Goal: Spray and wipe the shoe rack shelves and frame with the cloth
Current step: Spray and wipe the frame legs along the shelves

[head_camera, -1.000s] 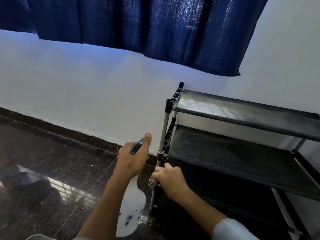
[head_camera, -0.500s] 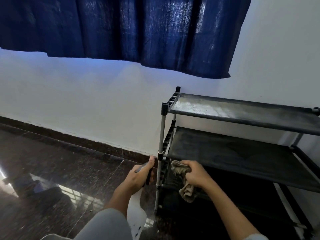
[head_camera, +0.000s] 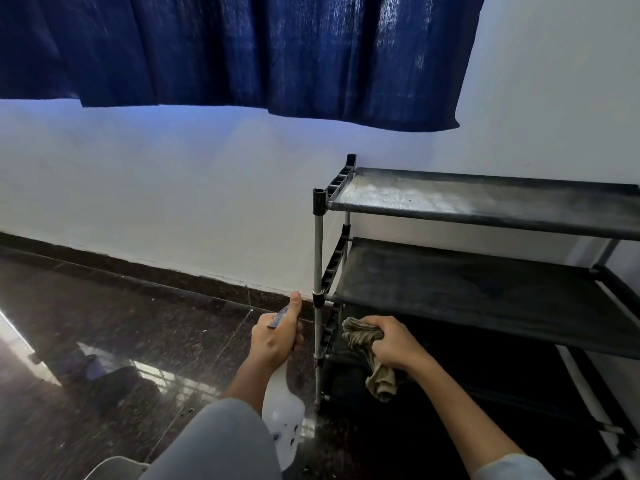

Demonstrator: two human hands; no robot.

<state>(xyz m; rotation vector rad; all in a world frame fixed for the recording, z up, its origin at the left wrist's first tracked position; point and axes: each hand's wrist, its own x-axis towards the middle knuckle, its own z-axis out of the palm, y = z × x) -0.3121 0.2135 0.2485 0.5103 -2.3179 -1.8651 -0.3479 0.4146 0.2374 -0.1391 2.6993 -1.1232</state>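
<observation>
You are gripping the crumpled beige cloth [head_camera: 367, 344] in your right hand [head_camera: 394, 344] beside the black metal-framed shoe rack [head_camera: 485, 282], your left hand [head_camera: 273, 341] clutching the white spray bottle [head_camera: 282, 407]; likely spraying the lower frame comes next.

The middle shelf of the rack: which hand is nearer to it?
Right. The right hand, holding the cloth, is just below the middle shelf; the left hand is outside the frame.

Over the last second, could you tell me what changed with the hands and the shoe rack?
The right hand left the front post, where it was wiping, and now holds the bunched cloth just right of it, below the middle shelf. The left hand still grips the spray bottle; the rack stayed put.
</observation>
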